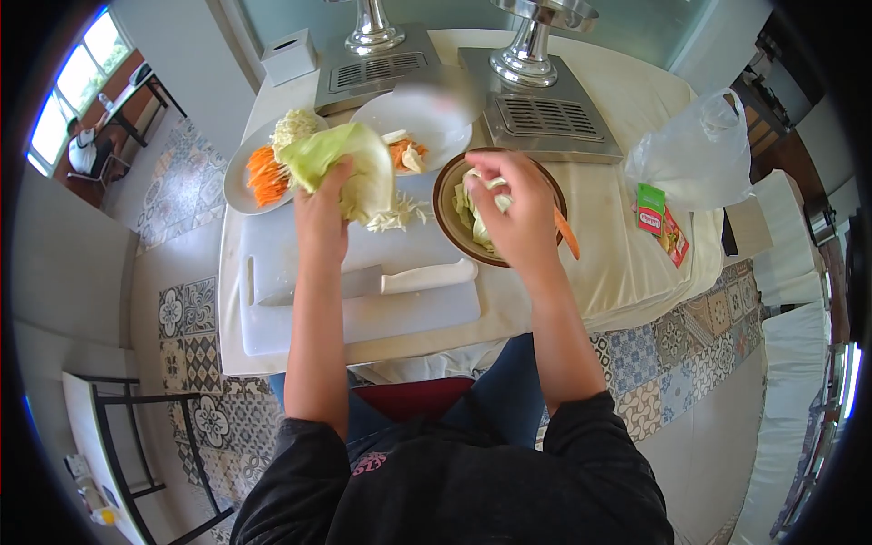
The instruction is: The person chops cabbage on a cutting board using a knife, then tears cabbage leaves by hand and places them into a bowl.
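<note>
My left hand is closed around a pale green cabbage chunk, holding it above the top edge of the white cutting board. Over a brown-rimmed bowl is my right hand, thumb and forefinger apart. Pale cabbage pieces lie in that bowl, partly covered by the hand. A knife with a white handle rests on the board, blade pointing left. Shredded cabbage sits at the board's upper edge. An orange carrot piece shows beside the bowl's right rim.
On the left, a plate bears shredded carrot and shredded cabbage. Another plate holds orange and white pieces. Behind stand two metal dispenser bases and a tissue box. A plastic bag and packets lie right.
</note>
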A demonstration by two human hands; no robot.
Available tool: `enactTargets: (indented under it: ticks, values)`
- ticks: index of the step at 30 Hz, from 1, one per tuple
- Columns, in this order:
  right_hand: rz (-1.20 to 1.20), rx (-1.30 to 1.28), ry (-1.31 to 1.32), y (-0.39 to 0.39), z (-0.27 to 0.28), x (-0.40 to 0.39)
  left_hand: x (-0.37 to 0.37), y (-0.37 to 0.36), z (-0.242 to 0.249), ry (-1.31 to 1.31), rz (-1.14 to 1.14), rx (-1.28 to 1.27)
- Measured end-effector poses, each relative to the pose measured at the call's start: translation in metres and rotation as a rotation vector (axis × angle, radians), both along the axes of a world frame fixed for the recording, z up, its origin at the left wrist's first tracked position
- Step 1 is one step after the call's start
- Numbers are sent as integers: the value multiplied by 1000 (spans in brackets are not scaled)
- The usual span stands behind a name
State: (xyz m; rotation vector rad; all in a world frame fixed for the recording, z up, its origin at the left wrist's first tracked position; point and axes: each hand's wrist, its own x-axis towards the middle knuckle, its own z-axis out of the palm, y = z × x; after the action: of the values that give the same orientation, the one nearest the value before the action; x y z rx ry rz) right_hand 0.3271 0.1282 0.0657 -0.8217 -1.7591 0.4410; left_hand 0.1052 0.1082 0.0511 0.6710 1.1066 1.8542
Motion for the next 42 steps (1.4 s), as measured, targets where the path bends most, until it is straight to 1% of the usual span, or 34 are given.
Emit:
enactTargets:
  ticks: [2, 5, 7, 8, 10, 11, 12, 14, 17, 18, 21, 23, 26, 28, 30, 33, 36, 37, 40, 42]
  values:
    - [216, -219, -56, -38, -6, -4, -22, -26, -10, -5, 103, -51]
    - [260, -109, -319, -69, -47, -19, -50, -69, -30, 16, 167, -41]
    - [229, -115, -421, -80, -54, -26, -58, -98, -36, 8, 220, -66]
    - [218, -118, -473, -84, -57, -30, -65, -112, -41, -11, 158, -74]
    - [155, -44, -544, -84, -64, -36, -79, -139, -50, -50, 40, -90]
    - [138, -21, -571, -84, -65, -38, -83, -147, -58, -13, 56, -119]
    - [120, 3, -597, -83, -66, -40, -84, -156, -59, -43, 68, -114]
    - [121, -31, -599, -78, -70, -44, -86, -169, -59, -101, 89, -100]
    - [108, -35, -635, -82, -68, -43, -102, -186, -67, -17, 83, -180]
    - [101, -29, -650, -84, -67, -43, -103, -187, -66, -6, 122, -179]
    - [27, -66, -658, -99, -58, -35, -105, -191, -63, 18, 213, -174]
    - [46, -196, -556, -109, -45, -25, -107, -191, -62, 28, 243, -166]
    - [123, -428, -350, -118, -38, -8, -95, -173, -63, 78, 104, -236]
    - [187, -593, -239, -127, -37, -4, -70, -152, -55, 55, 27, -297]
    - [212, -755, -176, -142, -33, 1, -54, -138, -60, 148, 29, -311]
    - [277, -899, -131, -165, -24, 1, -47, -124, -65, 504, 222, -339]
    - [288, -873, -160, -179, -21, -3, -40, -122, -35, 925, 379, -607]
    - [271, -814, -154, -183, -22, -5, -43, -121, -40, 1066, 472, -587]
    - [334, -841, -169, -188, -19, -9, -56, -118, -53, 1069, 675, -438]
    - [361, -829, -179, -190, -19, -11, -63, -116, -59, 1131, 710, -275]
